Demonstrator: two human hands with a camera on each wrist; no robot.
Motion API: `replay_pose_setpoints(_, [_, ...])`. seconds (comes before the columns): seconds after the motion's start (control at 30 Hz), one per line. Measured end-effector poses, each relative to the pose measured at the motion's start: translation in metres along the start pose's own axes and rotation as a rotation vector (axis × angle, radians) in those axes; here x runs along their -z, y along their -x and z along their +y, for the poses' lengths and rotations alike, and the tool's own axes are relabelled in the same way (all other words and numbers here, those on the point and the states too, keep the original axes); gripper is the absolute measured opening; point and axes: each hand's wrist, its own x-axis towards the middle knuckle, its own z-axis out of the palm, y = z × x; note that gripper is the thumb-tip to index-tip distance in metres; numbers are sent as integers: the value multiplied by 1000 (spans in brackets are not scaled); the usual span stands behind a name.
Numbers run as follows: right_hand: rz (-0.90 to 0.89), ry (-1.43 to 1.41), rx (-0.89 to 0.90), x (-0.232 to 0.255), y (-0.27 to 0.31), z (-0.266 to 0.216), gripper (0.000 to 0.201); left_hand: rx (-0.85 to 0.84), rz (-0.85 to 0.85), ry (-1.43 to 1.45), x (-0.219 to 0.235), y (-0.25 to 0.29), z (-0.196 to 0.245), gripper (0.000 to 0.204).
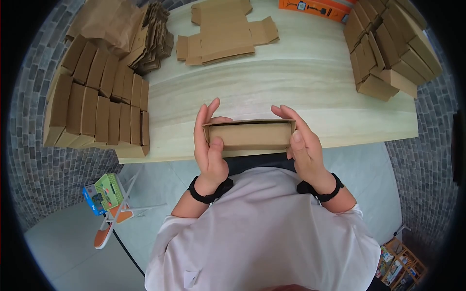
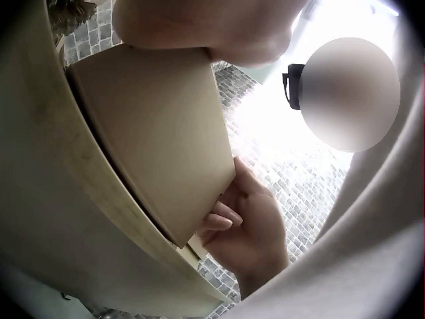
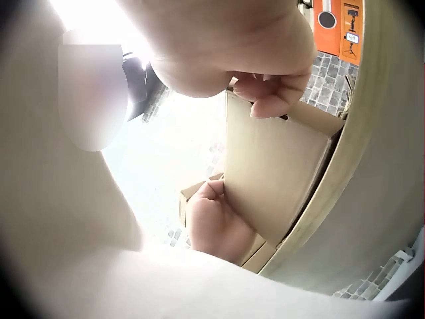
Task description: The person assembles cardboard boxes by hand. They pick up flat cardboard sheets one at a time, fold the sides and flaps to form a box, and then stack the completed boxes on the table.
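A brown cardboard box is held between the two hands at the table's front edge, a dark narrow gap showing along its far upper edge. At its left end the left hand grips it, thumb on the near side and fingers round the end. The right hand holds the other end, thumb against the corner. In the left wrist view a broad plain face of the box shows between both hands. The right wrist view shows the box with the right hand's curled fingers at its upper end.
Folded boxes stand in rows at the left, beside a stack of flat cardboard. An unfolded cardboard blank lies at the table's back. More boxes are piled at the right, near an orange box.
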Motion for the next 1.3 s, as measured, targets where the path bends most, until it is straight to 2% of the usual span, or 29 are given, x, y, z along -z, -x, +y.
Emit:
replay_pose_setpoints(0.1, [-41, 9, -49, 1, -1, 4, 55, -66, -31, -50, 4, 3, -9, 62])
replay_pose_setpoints(0.17, [46, 57, 168, -4, -3, 13, 53, -122, -44, -40, 4, 4, -11, 58])
replay_pose_setpoints(0.3, [-13, 22, 111, 1, 0, 14, 49, -168, -87, -76, 10, 5, -16, 51])
replay_pose_setpoints(0.37, [24, -17, 158, 1, 1, 22, 44, -284, -149, -17, 11, 5, -22, 42])
replay_pose_setpoints(0.4, [19, -19, 158, 3, 1, 24, 44, -278, -158, -15, 11, 6, -21, 36])
replay_pose_setpoints(0.5, [-12, -41, 188, 8, 2, 28, 40, -299, -169, -22, 12, 6, -23, 39])
replay_pose_setpoints(0.6, [-30, -29, 205, 8, 1, 29, 39, -234, -163, 13, 12, 7, -24, 47])
replay_pose_setpoints(0.67, [-12, 30, 283, 6, -1, 32, 39, -195, -145, 72, 10, 7, -21, 51])
replay_pose_setpoints(0.8, [11, 3, 233, 6, 0, 30, 40, -103, -111, 143, 7, 7, -16, 60])
replay_pose_setpoints(0.9, [-5, 3, 229, 8, 0, 30, 41, -51, -90, 152, 8, 11, -19, 59])
replay_pose_setpoints(1.23, [-44, -56, 238, 8, -2, 33, 40, -41, -55, 101, 6, 2, -10, 55])
replay_pose_setpoints(1.3, [-45, -53, 258, 9, -4, 35, 40, 13, -60, 180, 6, 3, -9, 53])
